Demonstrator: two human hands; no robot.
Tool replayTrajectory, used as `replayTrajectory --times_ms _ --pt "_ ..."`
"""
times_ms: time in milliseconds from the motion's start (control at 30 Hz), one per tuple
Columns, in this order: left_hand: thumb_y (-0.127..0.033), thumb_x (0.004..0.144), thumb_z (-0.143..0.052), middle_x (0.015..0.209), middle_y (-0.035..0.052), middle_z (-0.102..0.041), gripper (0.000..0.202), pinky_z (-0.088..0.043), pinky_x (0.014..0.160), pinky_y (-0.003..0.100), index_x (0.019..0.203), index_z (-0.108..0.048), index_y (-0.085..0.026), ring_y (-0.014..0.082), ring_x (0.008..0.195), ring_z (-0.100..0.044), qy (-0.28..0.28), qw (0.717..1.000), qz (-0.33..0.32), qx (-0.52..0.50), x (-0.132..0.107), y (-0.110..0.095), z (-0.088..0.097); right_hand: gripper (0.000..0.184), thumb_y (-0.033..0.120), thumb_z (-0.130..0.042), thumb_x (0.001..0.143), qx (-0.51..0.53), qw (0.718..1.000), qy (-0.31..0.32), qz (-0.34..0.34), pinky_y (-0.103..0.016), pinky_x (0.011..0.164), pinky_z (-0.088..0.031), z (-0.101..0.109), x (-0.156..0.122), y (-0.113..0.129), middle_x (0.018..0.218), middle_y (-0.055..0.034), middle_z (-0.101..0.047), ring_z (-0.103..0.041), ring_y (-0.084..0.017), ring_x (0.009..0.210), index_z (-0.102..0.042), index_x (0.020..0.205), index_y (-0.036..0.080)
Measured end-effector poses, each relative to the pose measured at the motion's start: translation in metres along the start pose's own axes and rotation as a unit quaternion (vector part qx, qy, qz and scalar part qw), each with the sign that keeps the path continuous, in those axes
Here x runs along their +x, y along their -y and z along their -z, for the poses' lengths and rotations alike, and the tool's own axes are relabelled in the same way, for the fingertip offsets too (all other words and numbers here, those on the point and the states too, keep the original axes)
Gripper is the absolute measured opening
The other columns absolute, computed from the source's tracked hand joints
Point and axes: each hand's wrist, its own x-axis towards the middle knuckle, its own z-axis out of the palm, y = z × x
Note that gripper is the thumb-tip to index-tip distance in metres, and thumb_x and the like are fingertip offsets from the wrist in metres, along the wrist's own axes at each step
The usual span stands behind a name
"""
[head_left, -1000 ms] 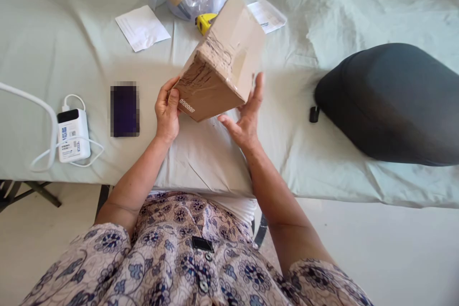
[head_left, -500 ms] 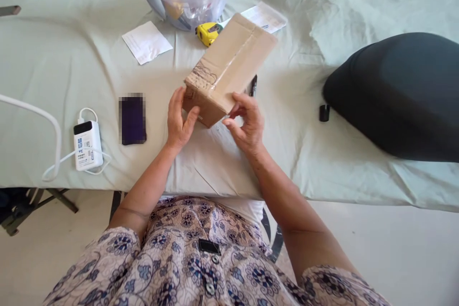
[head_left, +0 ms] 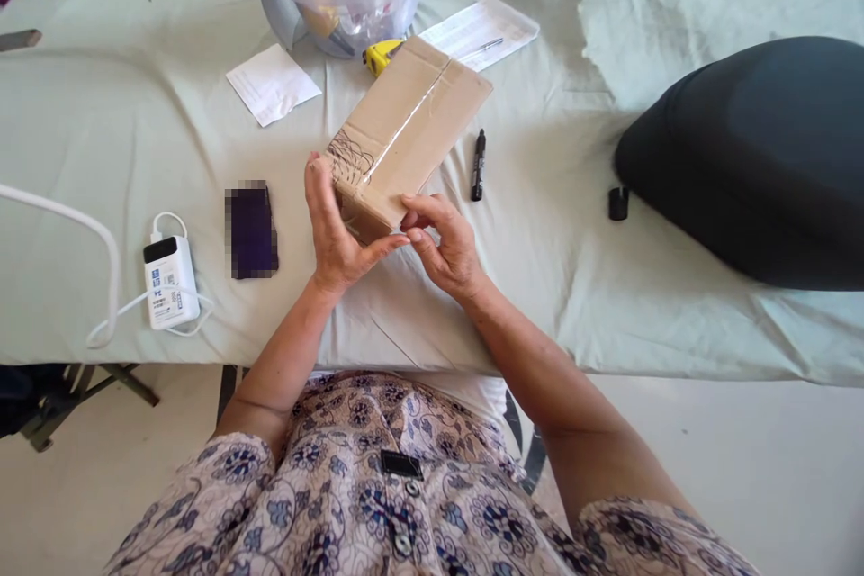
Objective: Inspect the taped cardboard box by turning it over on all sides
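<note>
A brown cardboard box (head_left: 418,108) with clear tape along its top and dark scribbled lines at its near left corner is tilted between my hands. My left hand (head_left: 337,229) grips its near left corner, fingers along the left side and thumb stretched across the near end. With fingers and thumb pinched at the near right corner, my right hand (head_left: 442,243) also holds the box. The thumbs nearly meet in front of it. To the right of the box lies a black marker (head_left: 479,166) on the cloth.
A clear plastic tub (head_left: 384,9) of bottles stands behind the box, near a yellow tape measure (head_left: 380,57) and papers (head_left: 274,85). Leftward are a pixelated dark object (head_left: 253,229) and a white power bank (head_left: 170,283) with cable. At right are a black rounded object (head_left: 749,166) and a small black cylinder (head_left: 617,203).
The box has shifted left and turned slightly in my hands, uncovering the marker and more of the paper behind. My left thumb has moved across the near end, close to my right thumb.
</note>
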Motion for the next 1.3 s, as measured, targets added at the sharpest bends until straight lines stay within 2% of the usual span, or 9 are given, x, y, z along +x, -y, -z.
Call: replayTrajectory --times_ms 133,267,433,600,733,900,967,1133,1300 --pt "-0.091 0.054 -0.083 0.17 0.0191 -0.038 0.112 -0.023 0.135 0.064 0.141 -0.059 -0.025 0.0492 0.165 -0.025 0.02 0.998 -0.009 0.061 -0.002 -0.006 0.001 0.035 0.059 -0.067 0.096 -0.015 0.997 -0.074 -0.006 -0.032 0.061 -0.058 -0.001 0.0 -0.001 0.075 0.0021 -0.066 -0.06 -0.014 0.062 -0.071 0.116 0.031" --pt "-0.087 0.059 -0.084 0.163 0.0177 -0.044 0.104 -0.031 0.132 0.062 0.14 -0.06 -0.025 0.0484 0.157 -0.037 0.019 0.998 -0.038 0.043 -0.006 -0.006 -0.001 0.036 0.061 -0.076 0.089 -0.017 0.994 -0.11 -0.008 -0.029 0.058 -0.053 0.001 0.003 -0.005 0.071 0.0045 -0.064 -0.056 -0.012 0.058 -0.074 0.108 0.031" --pt "-0.078 0.061 -0.088 0.16 0.0155 -0.046 0.099 -0.032 0.131 0.064 0.141 -0.06 -0.027 0.0482 0.151 -0.044 0.004 0.995 -0.103 0.002 -0.004 -0.001 0.006 0.044 0.068 -0.068 0.092 -0.067 0.979 -0.175 -0.08 -0.032 0.06 -0.055 0.018 0.008 -0.024 0.069 0.0044 -0.057 -0.057 -0.013 0.059 -0.072 0.115 0.031" --pt "-0.089 0.063 -0.077 0.161 0.0137 -0.05 0.095 -0.033 0.133 0.061 0.136 -0.065 -0.028 0.0471 0.154 -0.042 0.021 0.995 -0.1 0.016 0.004 0.007 0.022 0.045 0.068 -0.06 0.097 -0.073 0.965 -0.226 -0.112 -0.037 0.068 -0.061 0.049 0.007 -0.051 0.08 0.0013 -0.06 -0.064 -0.016 0.07 -0.07 0.124 0.034" --pt "-0.093 0.066 -0.07 0.157 0.0126 -0.052 0.099 -0.028 0.133 0.065 0.141 -0.06 -0.029 0.0476 0.157 -0.04 -0.014 0.99 -0.133 -0.037 0.012 0.012 0.029 0.042 0.065 -0.062 0.097 -0.116 0.951 -0.267 -0.103 -0.034 0.069 -0.06 0.064 0.005 -0.058 0.093 -0.0015 -0.065 -0.068 -0.016 0.081 -0.074 0.12 0.032" --pt "-0.093 0.073 -0.061 0.153 0.0077 -0.056 0.094 -0.032 0.131 0.064 0.147 -0.054 -0.036 0.044 0.156 -0.044 -0.011 0.991 -0.061 -0.118 0.019 0.011 0.029 0.041 0.065 -0.057 0.1 -0.069 0.955 -0.266 -0.114 -0.03 0.057 -0.055 0.063 0.007 -0.054 0.073 0.0017 -0.061 -0.062 -0.013 0.063 -0.075 0.095 0.028" --pt "-0.091 0.077 -0.06 0.156 0.0037 -0.053 0.086 -0.032 0.132 0.06 0.147 -0.054 -0.041 0.0408 0.157 -0.043 -0.019 0.989 -0.03 -0.141 0.019 0.01 0.027 0.041 0.065 -0.057 0.1 -0.038 0.961 -0.248 -0.115 -0.03 0.056 -0.055 0.06 0.007 -0.055 0.069 0.0025 -0.059 -0.063 -0.014 0.062 -0.075 0.096 0.028" --pt "-0.085 0.082 -0.057 0.147 0.0034 -0.059 0.076 -0.041 0.126 0.053 0.144 -0.053 -0.04 0.0354 0.147 -0.054 -0.047 0.982 0.032 -0.18 0.019 0.013 0.025 0.039 0.064 -0.065 0.096 -0.009 0.969 -0.212 -0.128 -0.039 0.078 -0.064 0.052 0.005 -0.056 0.086 0.0004 -0.068 -0.072 -0.019 0.085 -0.077 0.115 0.032" --pt "-0.087 0.085 -0.05 0.141 0.005 -0.061 0.079 -0.047 0.12 0.045 0.147 -0.051 -0.038 0.0315 0.142 -0.058 -0.097 0.971 0.099 -0.198 0.02 0.015 0.027 0.041 0.065 -0.071 0.091 0.008 0.969 -0.183 -0.168 -0.041 0.091 -0.064 0.046 0.005 -0.049 0.097 -0.0008 -0.075 -0.071 -0.018 0.091 -0.079 0.111 0.03"
